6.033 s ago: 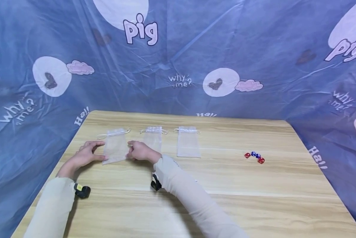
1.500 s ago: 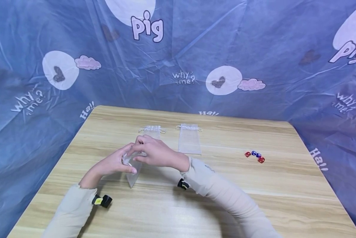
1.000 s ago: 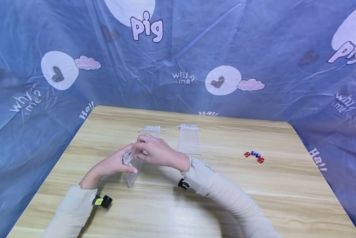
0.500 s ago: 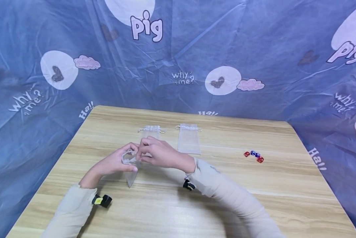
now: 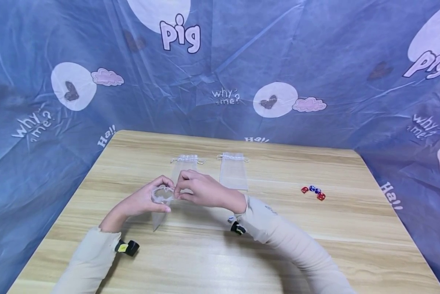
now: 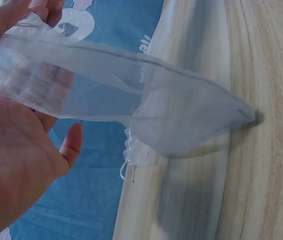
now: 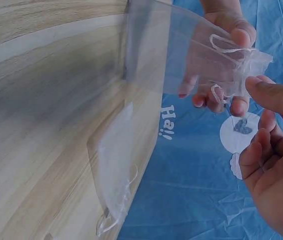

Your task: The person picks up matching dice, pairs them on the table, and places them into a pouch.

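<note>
A sheer white drawstring bag (image 5: 158,218) is raised off its place, its mouth spread into a ring and its bottom corner hanging down. My left hand (image 5: 137,201) holds that mouth between curled fingers and thumb. At the ring's right side, my right hand (image 5: 209,191) pinches the rim. In the left wrist view the bag (image 6: 181,112) slants down, its tip at or just over the wood. The right wrist view shows its gathered top and cord loops (image 7: 224,45) between both hands. I see nothing inside the bag.
Two more drawstring bags lie flat behind: one (image 5: 183,165) partly covered by my right hand, another (image 5: 234,171) to its right. Red dice (image 5: 321,197) and blue dice (image 5: 312,188) sit far right. A white die (image 5: 231,219) lies near my right wrist. Blue printed cloth surrounds the table.
Six seconds ago the bag lay flat at the left; both hands have since lifted it and moved it right. Over the last second its mouth widened while my right hand shifted slightly right.
</note>
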Demonstrator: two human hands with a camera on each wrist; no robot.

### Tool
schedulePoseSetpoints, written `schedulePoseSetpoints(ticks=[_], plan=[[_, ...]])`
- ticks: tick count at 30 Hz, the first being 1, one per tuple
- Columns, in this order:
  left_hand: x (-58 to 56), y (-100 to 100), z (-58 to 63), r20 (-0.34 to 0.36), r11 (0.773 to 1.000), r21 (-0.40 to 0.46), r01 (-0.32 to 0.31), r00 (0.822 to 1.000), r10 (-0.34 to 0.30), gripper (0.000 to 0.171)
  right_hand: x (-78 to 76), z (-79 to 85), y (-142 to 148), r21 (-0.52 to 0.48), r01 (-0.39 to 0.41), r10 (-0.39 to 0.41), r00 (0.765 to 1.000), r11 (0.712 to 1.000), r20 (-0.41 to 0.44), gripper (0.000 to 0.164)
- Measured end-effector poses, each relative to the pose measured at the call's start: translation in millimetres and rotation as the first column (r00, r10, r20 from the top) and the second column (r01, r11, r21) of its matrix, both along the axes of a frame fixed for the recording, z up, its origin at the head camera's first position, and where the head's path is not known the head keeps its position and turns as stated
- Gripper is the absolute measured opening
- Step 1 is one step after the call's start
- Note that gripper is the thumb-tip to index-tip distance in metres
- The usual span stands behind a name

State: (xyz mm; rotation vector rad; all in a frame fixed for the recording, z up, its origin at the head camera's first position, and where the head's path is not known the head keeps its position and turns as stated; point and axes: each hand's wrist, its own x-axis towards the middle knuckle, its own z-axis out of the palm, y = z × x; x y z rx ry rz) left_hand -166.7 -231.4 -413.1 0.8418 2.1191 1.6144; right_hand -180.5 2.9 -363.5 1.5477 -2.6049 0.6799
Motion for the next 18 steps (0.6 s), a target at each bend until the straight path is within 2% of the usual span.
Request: schedulePoseSetpoints(ticks=[3,6,11,15,18], plan=[[0.1,1,-0.9,0.012,1.000,-0.013,0.003,1.000,-0.003,0.055,0.1,-0.7,3,-0.019,-0.005,0.006,0.999,1.000,0.042,0.006],[0.1,2,-1.2,0.007,0.999,-0.036,-0.009,1.000,0.010,0.056,0.5,-0.3,9,-0.032,0.004,0.000,0.991,0.999,0.131,0.011],[0.4,3,0.1,-0.040,0.997,-0.063,-0.035,0.999,0.032,0.051,1.1,0.8,30,-0.041,0.047,-0.033,0.959,0.998,0.283,0.024],[0.7,4,0.8,-0.068,0.995,-0.078,-0.055,0.996,0.050,0.049,0.9,-2.4,52,-0.039,0.072,-0.054,0.939,0.997,0.341,0.029],[0.8,5,0.8,-0.059,0.994,-0.079,-0.069,0.996,0.064,0.049,2.0,-6.9,70,-0.040,0.092,-0.070,0.922,0.995,0.380,0.032]])
